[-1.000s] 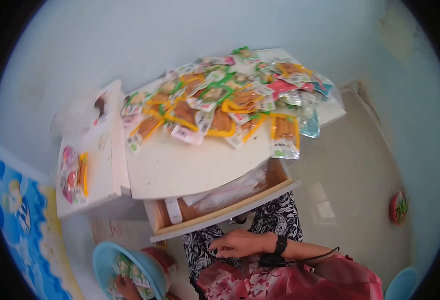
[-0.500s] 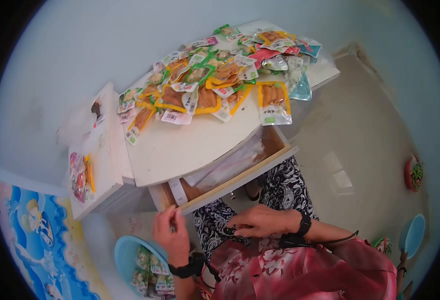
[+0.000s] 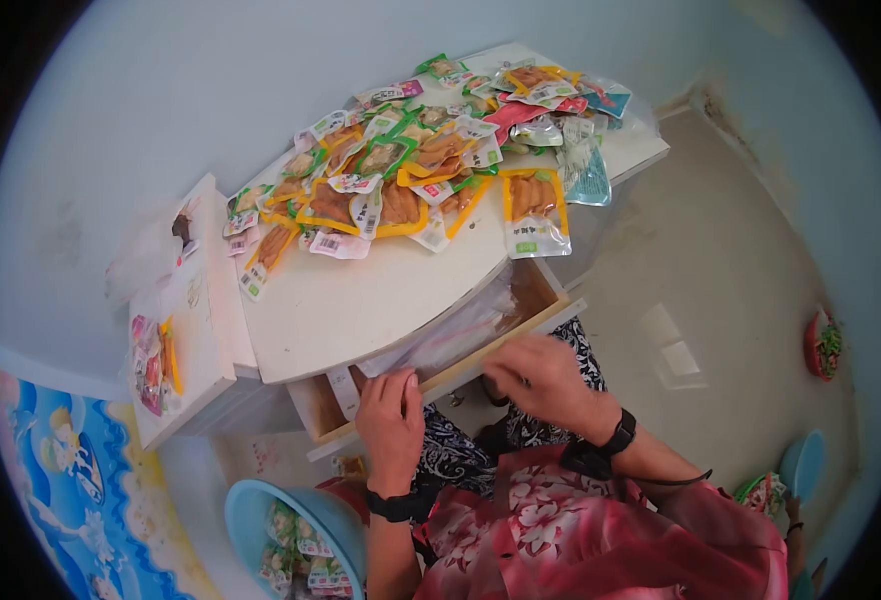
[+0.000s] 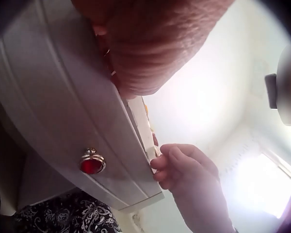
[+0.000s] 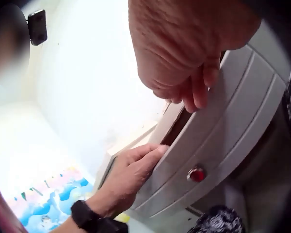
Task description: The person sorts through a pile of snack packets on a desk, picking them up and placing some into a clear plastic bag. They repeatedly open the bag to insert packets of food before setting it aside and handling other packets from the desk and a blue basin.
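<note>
A white drawer [image 3: 330, 425] stands pulled out below the desk top, with clear plastic bags [image 3: 450, 340] and a white strip-like item [image 3: 342, 392] inside. My left hand [image 3: 392, 425] grips the left part of its front edge, fingers over the top. My right hand [image 3: 550, 385] has its bent fingers at the same edge farther right; in the left wrist view, the right thumb and fingers [image 4: 167, 162] meet the rim. A round red knob [image 4: 92, 165] sits on the drawer's outer face, between the hands.
Many food packets [image 3: 380, 180] are heaped on the white desk [image 3: 360, 310]. A side cabinet [image 3: 210, 330] at left bears several more packets. A blue basin [image 3: 250, 500] with green packets stands at lower left. Patterned trousers [image 3: 450, 450] show under the drawer.
My left hand has come up out of the blue basin to the drawer's front edge. My right hand has gone from above the lap forward to that edge.
</note>
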Action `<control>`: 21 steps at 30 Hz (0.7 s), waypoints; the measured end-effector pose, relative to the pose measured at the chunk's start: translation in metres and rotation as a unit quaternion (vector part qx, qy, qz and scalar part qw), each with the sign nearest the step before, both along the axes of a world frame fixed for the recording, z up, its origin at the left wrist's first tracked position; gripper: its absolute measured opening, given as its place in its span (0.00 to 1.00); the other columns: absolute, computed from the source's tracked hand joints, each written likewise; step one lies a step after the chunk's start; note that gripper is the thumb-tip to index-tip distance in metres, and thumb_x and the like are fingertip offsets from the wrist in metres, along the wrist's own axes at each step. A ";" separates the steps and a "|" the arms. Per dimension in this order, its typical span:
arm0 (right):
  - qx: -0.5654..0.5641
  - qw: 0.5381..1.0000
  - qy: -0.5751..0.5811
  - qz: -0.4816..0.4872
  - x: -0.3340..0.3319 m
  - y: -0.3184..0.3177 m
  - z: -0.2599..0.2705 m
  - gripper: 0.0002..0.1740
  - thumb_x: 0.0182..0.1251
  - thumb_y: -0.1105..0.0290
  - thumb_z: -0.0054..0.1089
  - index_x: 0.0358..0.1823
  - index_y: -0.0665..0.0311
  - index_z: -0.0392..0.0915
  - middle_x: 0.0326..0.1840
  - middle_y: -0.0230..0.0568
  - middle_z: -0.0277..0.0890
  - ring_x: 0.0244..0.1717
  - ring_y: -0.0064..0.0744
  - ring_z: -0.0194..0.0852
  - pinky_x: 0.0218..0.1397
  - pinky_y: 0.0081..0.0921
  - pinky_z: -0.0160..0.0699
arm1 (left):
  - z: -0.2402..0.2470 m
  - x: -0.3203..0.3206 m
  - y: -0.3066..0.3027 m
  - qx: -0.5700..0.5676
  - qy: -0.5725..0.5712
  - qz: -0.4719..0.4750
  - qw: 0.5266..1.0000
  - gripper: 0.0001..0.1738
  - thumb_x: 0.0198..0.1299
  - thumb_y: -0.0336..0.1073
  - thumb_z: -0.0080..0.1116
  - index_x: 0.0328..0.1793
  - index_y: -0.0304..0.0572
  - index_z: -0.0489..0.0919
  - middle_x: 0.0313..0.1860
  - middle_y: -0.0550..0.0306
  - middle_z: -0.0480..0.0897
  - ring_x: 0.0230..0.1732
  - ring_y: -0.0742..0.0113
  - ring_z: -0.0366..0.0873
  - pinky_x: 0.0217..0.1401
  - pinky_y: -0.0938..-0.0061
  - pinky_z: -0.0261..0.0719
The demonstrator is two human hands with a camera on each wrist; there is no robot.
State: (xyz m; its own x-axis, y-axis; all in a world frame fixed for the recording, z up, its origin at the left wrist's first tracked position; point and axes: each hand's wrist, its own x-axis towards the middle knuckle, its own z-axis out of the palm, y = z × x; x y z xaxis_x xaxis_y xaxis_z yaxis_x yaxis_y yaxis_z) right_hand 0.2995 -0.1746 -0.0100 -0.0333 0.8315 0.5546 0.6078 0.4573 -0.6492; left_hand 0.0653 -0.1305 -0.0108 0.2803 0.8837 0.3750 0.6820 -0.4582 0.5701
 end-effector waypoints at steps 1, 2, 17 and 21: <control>0.019 0.998 -0.031 -0.044 0.008 0.006 0.004 0.05 0.62 0.74 0.70 0.39 0.62 0.83 0.34 0.42 0.80 0.37 0.48 0.81 0.40 0.42 0.81 | -0.002 0.000 0.000 0.012 -0.002 0.001 1.000 0.06 0.69 0.29 0.63 0.49 0.37 0.86 0.40 0.50 0.85 0.44 0.48 0.82 0.47 0.58 0.81; 0.038 0.994 -0.063 -0.086 0.015 0.012 0.007 0.05 0.61 0.75 0.70 0.37 0.62 0.82 0.33 0.41 0.80 0.36 0.48 0.80 0.39 0.42 0.80 | -0.003 0.001 0.000 0.025 -0.004 0.003 1.000 0.06 0.69 0.29 0.62 0.49 0.37 0.85 0.40 0.49 0.85 0.43 0.48 0.82 0.47 0.58 0.81; -0.257 0.928 -0.242 0.122 -0.004 0.091 -0.001 0.16 0.59 0.67 0.65 0.48 0.62 0.85 0.41 0.49 0.86 0.48 0.56 0.86 0.50 0.49 0.84 | -0.002 0.002 -0.001 -0.004 -0.039 0.054 0.998 0.07 0.65 0.26 0.63 0.48 0.37 0.85 0.36 0.49 0.85 0.37 0.50 0.82 0.41 0.60 0.80; -0.326 0.880 -0.311 0.151 -0.001 0.108 0.000 0.19 0.60 0.65 0.65 0.51 0.64 0.84 0.42 0.55 0.86 0.49 0.57 0.86 0.52 0.49 0.85 | -0.004 0.000 -0.001 -0.002 -0.044 0.051 0.998 0.07 0.65 0.26 0.63 0.48 0.37 0.86 0.36 0.49 0.85 0.37 0.50 0.82 0.42 0.60 0.80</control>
State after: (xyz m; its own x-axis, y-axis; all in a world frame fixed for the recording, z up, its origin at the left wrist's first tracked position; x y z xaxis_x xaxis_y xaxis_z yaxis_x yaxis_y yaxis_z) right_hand 0.2990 -0.0671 -0.0100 -0.4355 0.8672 -0.2414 0.8531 0.3120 -0.4181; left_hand 0.0652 -0.1311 -0.0150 0.1555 0.9076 0.3899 0.6722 -0.3865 0.6315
